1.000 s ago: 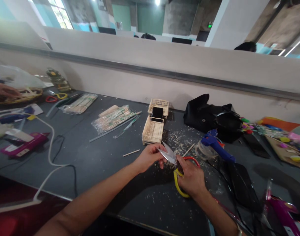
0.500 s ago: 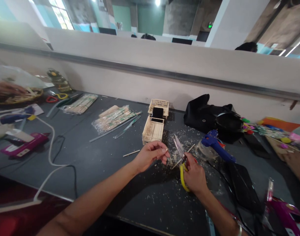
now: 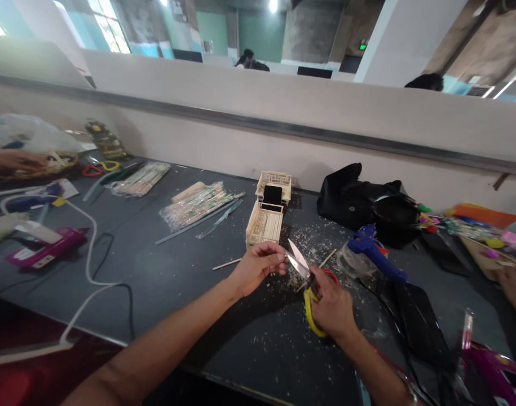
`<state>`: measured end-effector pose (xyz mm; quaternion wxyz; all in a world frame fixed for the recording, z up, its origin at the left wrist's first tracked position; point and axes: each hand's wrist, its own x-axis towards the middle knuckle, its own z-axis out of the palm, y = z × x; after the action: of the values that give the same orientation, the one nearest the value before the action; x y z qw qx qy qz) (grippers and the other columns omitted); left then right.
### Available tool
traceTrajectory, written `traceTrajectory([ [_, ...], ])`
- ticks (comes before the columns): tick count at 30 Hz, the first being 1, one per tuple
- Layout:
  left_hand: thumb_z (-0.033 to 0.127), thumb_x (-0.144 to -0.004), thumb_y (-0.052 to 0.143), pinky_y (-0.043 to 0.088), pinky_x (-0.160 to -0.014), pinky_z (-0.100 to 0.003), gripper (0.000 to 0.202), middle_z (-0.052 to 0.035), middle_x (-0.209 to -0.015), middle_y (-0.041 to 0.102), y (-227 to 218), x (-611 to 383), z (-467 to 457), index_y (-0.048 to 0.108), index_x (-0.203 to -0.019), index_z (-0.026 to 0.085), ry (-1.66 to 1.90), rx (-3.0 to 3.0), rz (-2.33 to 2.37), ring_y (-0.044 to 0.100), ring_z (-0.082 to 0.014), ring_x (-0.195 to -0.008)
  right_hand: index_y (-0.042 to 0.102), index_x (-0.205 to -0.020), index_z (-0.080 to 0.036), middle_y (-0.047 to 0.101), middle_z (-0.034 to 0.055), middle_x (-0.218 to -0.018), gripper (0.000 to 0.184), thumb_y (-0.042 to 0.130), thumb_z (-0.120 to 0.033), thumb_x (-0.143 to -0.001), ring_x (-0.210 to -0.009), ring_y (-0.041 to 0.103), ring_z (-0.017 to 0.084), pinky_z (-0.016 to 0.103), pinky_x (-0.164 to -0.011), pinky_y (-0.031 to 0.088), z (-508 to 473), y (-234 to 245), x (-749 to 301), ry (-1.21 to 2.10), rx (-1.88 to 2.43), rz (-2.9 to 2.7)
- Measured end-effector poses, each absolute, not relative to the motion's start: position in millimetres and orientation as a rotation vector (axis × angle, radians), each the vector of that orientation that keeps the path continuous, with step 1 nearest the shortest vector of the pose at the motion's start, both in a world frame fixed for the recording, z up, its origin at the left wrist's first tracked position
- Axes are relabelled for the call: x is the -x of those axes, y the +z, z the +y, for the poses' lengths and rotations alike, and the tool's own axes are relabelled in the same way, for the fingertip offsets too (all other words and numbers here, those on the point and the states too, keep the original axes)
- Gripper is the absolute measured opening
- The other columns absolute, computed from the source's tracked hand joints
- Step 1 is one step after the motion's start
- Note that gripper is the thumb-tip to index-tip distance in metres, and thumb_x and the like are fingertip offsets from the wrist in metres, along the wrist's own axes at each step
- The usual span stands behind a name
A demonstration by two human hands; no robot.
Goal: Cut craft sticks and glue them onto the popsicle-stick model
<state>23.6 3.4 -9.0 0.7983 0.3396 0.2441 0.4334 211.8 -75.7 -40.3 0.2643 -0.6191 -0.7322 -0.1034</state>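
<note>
My right hand (image 3: 331, 301) grips scissors (image 3: 299, 262) with yellow and red handles, their blades spread apart. The blades point up and left, their lower tip at the fingertips of my left hand (image 3: 260, 268). Thumb and forefinger of that hand are pinched together on a small pale piece of wooden stick, mostly hidden by the fingers. Just beyond my left hand stands a little model (image 3: 265, 225) built from wooden sticks, with a railed back part (image 3: 274, 181) and a dark rectangular object (image 3: 272, 196) on it. Wood crumbs (image 3: 314, 239) lie scattered around the scissors.
Plastic-wrapped stick bundles (image 3: 202, 206) lie at left, near a white cable (image 3: 91, 242). At right are a blue glue gun (image 3: 376, 254), a black bag (image 3: 359, 197) and a black phone-like slab (image 3: 416, 321). Other people's hands (image 3: 16, 160) show at both sides.
The scissors have moved left and their blades have opened wider, coming up to the fingertips of my left hand. Another person's hand has appeared at the right edge.
</note>
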Motion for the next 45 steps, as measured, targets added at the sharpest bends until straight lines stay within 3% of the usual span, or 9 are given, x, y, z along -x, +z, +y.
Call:
traceTrajectory([
  [11, 0.030, -0.045, 0.095, 0.052, -0.058, -0.024, 0.035, -0.0013, -0.062, 0.069, -11, -33, -8, 0.071, -0.065, 0.014, 0.982, -0.659, 0.566, 0.063, -0.0126, -0.057, 0.071, -0.112, -0.022, 0.072, 0.0034, -0.073, 0.050, 0.056, -0.014, -0.065, -0.061, 0.064, 0.018, 0.025, -0.057, 0.044, -79, -41, -206, -0.479, 1.710, -2.023],
  [35, 0.018, -0.045, 0.090, 0.048, -0.054, -0.020, 0.034, 0.0026, -0.060, 0.065, -3, -34, -11, 0.061, -0.064, 0.016, 1.096, -0.747, 0.602, 0.057, -0.0101, -0.056, 0.071, -0.109, -0.025, 0.068, 0.0011, -0.066, 0.049, 0.057, -0.013, -0.064, -0.056, 0.061, 0.018, 0.025, -0.053, 0.040, -82, -37, -202, -0.650, 1.730, -1.989],
  [45, 0.017, -0.049, 0.088, 0.048, -0.056, -0.020, 0.034, 0.0032, -0.062, 0.064, -8, -34, -11, 0.059, -0.067, 0.016, 1.163, -0.813, 0.611, 0.057, -0.0095, -0.057, 0.066, -0.117, -0.027, 0.068, 0.0011, -0.071, 0.057, 0.058, -0.013, -0.063, -0.062, 0.061, 0.019, 0.025, -0.055, 0.041, -84, -44, -204, -0.520, 1.785, -1.999],
])
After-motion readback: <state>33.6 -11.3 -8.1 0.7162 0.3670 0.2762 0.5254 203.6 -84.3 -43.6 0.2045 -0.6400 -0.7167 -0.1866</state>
